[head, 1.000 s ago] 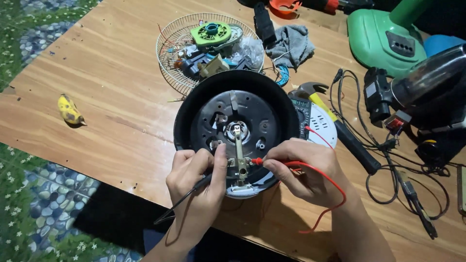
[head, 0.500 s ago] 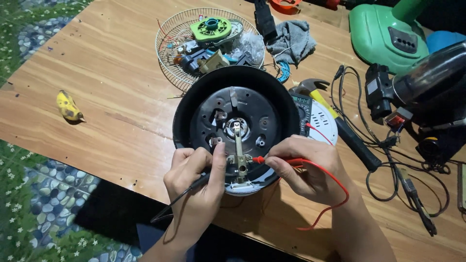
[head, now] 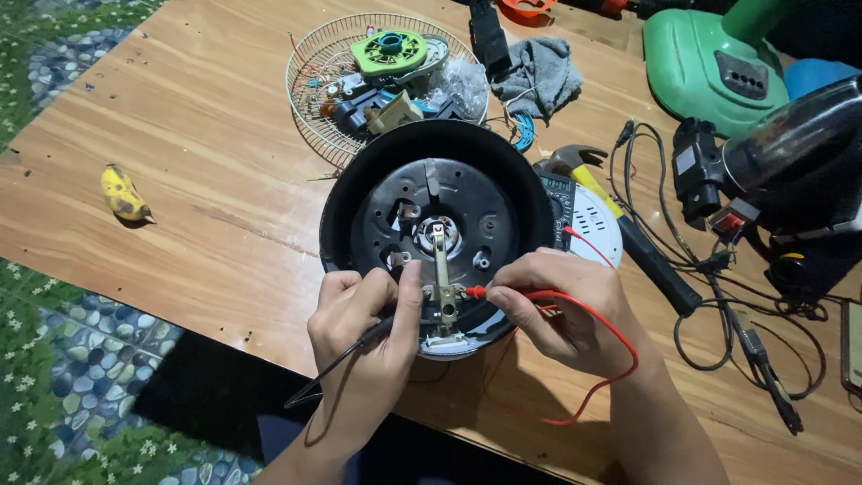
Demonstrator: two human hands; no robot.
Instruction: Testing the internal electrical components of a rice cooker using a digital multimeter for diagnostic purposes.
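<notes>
A round black cooker body (head: 436, 224) lies upside down on the wooden table (head: 206, 162), its grey metal base plate and a brass strip (head: 441, 274) showing. My left hand (head: 364, 337) holds a black test probe (head: 355, 346) with its tip by the left of the strip's lower end. My right hand (head: 561, 310) pinches a red test probe (head: 489, 292) whose tip touches the right side of the same spot. Its red lead (head: 611, 359) loops back under my wrist. A multimeter (head: 558, 193) lies just behind the cooker body, partly hidden.
A wire fan guard (head: 377, 67) holds several small parts and a green disc. A grey rag (head: 539, 76), a hammer (head: 628, 233), black cables (head: 718, 305), a green appliance base (head: 718, 63) and a dark appliance (head: 799, 153) fill the right. A banana (head: 123, 193) lies left.
Both hands keep the probes on the same spot near the brass strip. The view has drifted slightly; nothing else has moved.
</notes>
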